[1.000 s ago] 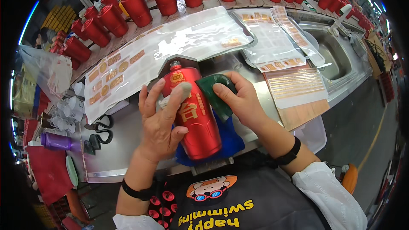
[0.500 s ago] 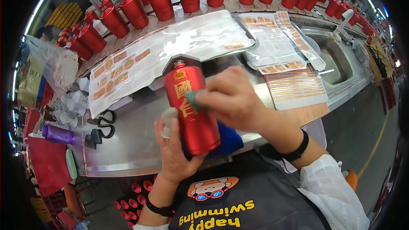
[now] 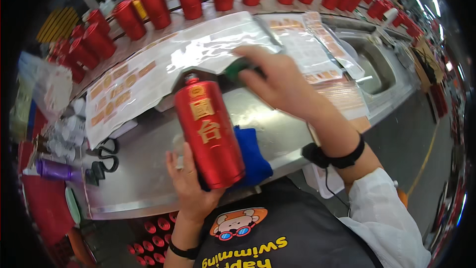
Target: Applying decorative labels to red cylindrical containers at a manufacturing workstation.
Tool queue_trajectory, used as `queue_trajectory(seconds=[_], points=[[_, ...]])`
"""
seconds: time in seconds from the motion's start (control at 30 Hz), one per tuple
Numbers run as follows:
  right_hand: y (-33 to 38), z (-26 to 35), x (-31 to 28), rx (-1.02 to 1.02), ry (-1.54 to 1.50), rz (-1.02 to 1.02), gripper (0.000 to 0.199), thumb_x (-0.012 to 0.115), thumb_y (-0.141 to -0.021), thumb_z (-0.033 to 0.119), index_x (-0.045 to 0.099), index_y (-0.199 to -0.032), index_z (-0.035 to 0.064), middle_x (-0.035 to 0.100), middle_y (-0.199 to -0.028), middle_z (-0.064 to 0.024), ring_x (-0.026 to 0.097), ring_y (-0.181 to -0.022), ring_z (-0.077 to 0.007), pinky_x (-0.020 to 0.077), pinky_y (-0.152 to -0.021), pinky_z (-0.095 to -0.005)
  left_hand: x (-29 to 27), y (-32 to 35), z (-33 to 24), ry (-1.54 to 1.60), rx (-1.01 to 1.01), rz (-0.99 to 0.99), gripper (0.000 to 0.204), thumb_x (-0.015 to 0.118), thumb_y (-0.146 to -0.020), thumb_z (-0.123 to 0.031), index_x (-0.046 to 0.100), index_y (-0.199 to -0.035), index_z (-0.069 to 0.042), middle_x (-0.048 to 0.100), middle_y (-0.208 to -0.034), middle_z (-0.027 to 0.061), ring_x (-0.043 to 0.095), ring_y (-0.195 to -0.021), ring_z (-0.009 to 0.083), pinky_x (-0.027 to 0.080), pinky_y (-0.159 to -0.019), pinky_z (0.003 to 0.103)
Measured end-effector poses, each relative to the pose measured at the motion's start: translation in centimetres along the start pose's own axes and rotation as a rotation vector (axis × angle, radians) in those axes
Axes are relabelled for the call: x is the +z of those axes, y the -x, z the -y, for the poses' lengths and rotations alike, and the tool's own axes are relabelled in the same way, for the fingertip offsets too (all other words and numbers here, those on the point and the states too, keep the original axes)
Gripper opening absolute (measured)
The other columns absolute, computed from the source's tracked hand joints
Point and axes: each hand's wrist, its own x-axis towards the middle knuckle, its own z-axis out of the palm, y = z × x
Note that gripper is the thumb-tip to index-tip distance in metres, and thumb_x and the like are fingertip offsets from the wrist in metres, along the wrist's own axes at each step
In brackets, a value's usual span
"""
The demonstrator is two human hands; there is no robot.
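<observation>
A red metallic bottle [image 3: 210, 139] with gold characters lies with its neck away from me, against a dark angular holder [image 3: 171, 93]. Its lower part rests over a blue cloth [image 3: 258, 156]. My left hand [image 3: 191, 188] grips the bottle's lower left side and base, with a pale cover on one finger. Slightly blurred, my right hand [image 3: 272, 77] is closed on a small dark-green piece [image 3: 237, 69], whose exact kind I cannot make out. That hand hovers right of the bottle's neck, apart from it.
Sheets of gold stickers [image 3: 116, 87] lie on the steel table [image 3: 134, 168], more of them [image 3: 302, 44] at the right. Several red bottles [image 3: 188, 0] line the curved conveyor behind. A sink [image 3: 379, 64] is at the right; black-handled scissors [image 3: 106, 154] and a purple cup [image 3: 54, 169] lie left.
My right hand has lifted the green piece off the bottle's gold characters and moved up and away from me. My left hand still grips the bottle. The whole view has shifted slightly.
</observation>
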Motion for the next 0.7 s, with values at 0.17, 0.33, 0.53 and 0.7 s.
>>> queue_trajectory(seconds=[0.17,0.33,0.53,0.7], points=[[-3.1,-5.1,-1.2,-0.164,0.122,0.125,0.036,0.051,-0.079,-0.013,0.062,-0.110,0.0021,0.053,-0.136,-0.0149,0.055,-0.119,-0.0299,0.0451,-0.097,-0.0364,-0.9,0.1,1.3,0.152,0.036,0.106,0.100,0.071,-0.076,-0.054,0.030,-0.143,0.007,0.048,-0.134,0.0267,0.039,-0.129,0.0451,0.018,-0.112,0.056],[-6.3,-8.1,-0.2,-0.207,0.239,0.267,0.038,0.046,-0.077,-0.015,0.063,-0.108,0.0001,0.053,-0.135,-0.0164,0.056,-0.116,-0.0329,0.0451,-0.097,-0.0385,-6.9,-5.8,7.9,-0.065,0.124,0.203,0.050,0.059,-0.089,-0.039,0.059,-0.124,-0.003,0.058,-0.112,0.0220,0.042,-0.126,0.0412,0.026,-0.108,0.051],[-6.5,-6.7,1.4,-0.147,0.283,0.319,0.030,0.047,-0.085,-0.008,0.062,-0.110,-0.0007,0.055,-0.131,-0.0170,0.055,-0.116,-0.0354,0.0447,-0.096,-0.0378,-10.7,-10.2,20.8,-0.722,-0.168,0.116,0.035,0.056,-0.090,-0.030,0.065,-0.110,-0.002,0.063,-0.107,0.0184,0.045,-0.122,0.0410,0.032,-0.101,0.054],[-5.2,-6.4,0.2,-0.097,0.234,0.349,0.027,0.050,-0.088,-0.004,0.061,-0.112,-0.0022,0.056,-0.129,-0.0175,0.055,-0.117,-0.0340,0.0449,-0.095,-0.0354,-13.4,-9.0,28.2,-0.820,-0.600,-0.007,0.045,0.060,-0.087,-0.041,0.065,-0.108,-0.001,0.064,-0.110,0.0186,0.057,-0.107,0.0373,0.043,-0.091,0.048]])
